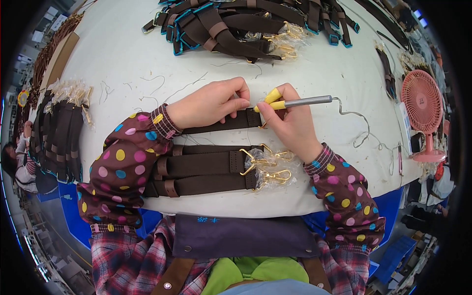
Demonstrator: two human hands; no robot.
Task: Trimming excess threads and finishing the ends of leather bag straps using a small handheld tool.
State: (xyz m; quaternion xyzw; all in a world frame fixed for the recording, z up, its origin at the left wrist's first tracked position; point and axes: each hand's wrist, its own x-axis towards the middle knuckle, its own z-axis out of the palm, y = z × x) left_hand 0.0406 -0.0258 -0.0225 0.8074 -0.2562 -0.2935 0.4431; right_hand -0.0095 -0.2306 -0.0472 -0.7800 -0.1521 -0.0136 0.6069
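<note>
A dark brown strap (221, 123) lies crosswise under both my hands, its stitched end near a gold-coloured metal fitting. My left hand (212, 102) is closed in a pinch above this strap; what its fingertips hold, if anything, is too small to tell. In my right hand (291, 119) is a corded pen-shaped tool (309, 101) with a grey and yellow handle, its front end at the strap by my left fingertips. Yellow covering (273, 95) wraps one right finger. Closer to me lie several more brown straps (206, 164) with gold snap hooks (277, 175) in clear plastic.
A heap of brown straps (236, 29) with blue-edged buckles lies at the far side. Another strap bundle (61, 135) hangs at the left edge. On the right stand a pink fan (422, 101) and the tool's grey cord (364, 120). Loose threads (189, 84) litter the white table (132, 59).
</note>
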